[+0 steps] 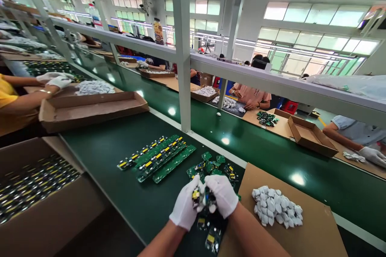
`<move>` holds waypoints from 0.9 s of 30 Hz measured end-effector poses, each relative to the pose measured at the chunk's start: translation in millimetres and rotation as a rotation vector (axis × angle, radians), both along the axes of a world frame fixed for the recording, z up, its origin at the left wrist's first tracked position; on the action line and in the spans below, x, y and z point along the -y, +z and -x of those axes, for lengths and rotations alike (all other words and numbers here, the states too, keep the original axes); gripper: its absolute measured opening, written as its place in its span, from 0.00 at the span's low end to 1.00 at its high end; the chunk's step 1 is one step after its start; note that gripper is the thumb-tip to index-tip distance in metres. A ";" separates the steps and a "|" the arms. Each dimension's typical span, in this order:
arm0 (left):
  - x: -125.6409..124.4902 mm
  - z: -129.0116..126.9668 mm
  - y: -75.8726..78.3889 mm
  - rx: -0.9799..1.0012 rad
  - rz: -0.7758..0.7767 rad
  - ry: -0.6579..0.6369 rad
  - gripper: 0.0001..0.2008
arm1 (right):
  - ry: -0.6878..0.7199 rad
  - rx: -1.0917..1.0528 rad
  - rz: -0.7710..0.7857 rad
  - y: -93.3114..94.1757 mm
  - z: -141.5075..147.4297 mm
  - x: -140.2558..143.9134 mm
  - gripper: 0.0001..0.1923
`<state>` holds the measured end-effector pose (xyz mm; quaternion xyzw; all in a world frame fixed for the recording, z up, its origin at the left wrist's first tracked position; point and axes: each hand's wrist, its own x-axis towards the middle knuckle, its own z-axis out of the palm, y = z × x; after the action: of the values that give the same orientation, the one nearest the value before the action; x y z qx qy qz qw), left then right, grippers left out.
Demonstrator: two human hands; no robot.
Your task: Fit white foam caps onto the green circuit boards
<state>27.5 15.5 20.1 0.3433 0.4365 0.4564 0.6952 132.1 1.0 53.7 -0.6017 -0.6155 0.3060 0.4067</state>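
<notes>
- Factory line: long glossy green tabletop [135,204], white steel frame posts, big windows behind.
- Far left: cardboard box [36,192] packed with circuit boards.
- Left of centre: PCB strips [158,157], green with yellow parts, flat on the tabletop.
- Left hand [185,204], white glove, closed on small circuit board [196,196], low centre.
- Right hand [221,194], white glove, pressed against the left, gripping the same board.
- Loose boards [211,166] lie just beyond both hands.
- Right: white plastic pieces [276,205] heaped on a cardboard sheet [316,229].

White cotton gloves [223,194], green circuit boards with yellow parts [158,156], dark green conveyor belt [271,156], brown cardboard sheet [319,225].
</notes>
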 end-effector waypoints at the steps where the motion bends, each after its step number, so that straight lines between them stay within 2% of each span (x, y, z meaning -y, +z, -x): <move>1: -0.4 -2.5 0.5 0.038 0.052 -0.029 0.22 | 0.008 -0.021 0.020 -4.2 -3.2 -2.0 0.28; 2: -3.0 -3.8 1.6 0.040 0.069 -0.043 0.23 | 0.002 -0.027 0.034 -8.1 -8.1 -5.0 0.29; 4: -14.4 -2.6 4.6 -0.068 -0.034 -0.020 0.23 | -0.053 -0.027 0.043 -13.8 -22.6 -13.7 0.30; 7: -37.9 4.4 7.0 -0.431 -0.416 0.049 0.19 | -0.162 0.024 -0.004 -19.0 -48.0 -29.8 0.25; 9: -49.6 8.2 5.0 -0.677 -0.644 -0.047 0.17 | -0.173 0.082 -0.041 -23.8 -58.9 -36.8 0.19; 12: -60.0 15.4 -1.5 -0.920 -0.839 -0.290 0.19 | -0.107 0.151 -0.060 -35.7 -61.7 -36.8 0.15; 14: -67.4 27.1 -5.3 -1.075 -0.898 -0.254 0.21 | -0.097 0.195 -0.073 -44.0 -59.2 -32.4 0.16; 17: -82.4 57.4 -8.8 -1.405 -0.908 -0.056 0.21 | -0.111 0.315 -0.121 -49.6 -56.1 -26.8 0.19; 20: -94.4 87.7 -13.7 -1.691 -0.863 -0.017 0.19 | -0.076 0.388 -0.165 -46.4 -52.4 -25.3 0.18; 23: -97.1 100.2 -19.5 -1.782 -0.894 -0.057 0.15 | -0.043 0.393 -0.187 -40.8 -46.2 -24.4 0.17; 27: -92.7 96.5 -20.1 -1.790 -0.919 -0.009 0.11 | -0.015 0.358 -0.217 -35.5 -41.3 -19.5 0.16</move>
<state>-69.0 108.3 0.0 0.7965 0.5787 0.1521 -0.0867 173.4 20.5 18.2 -0.6037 -0.7028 0.1234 0.3555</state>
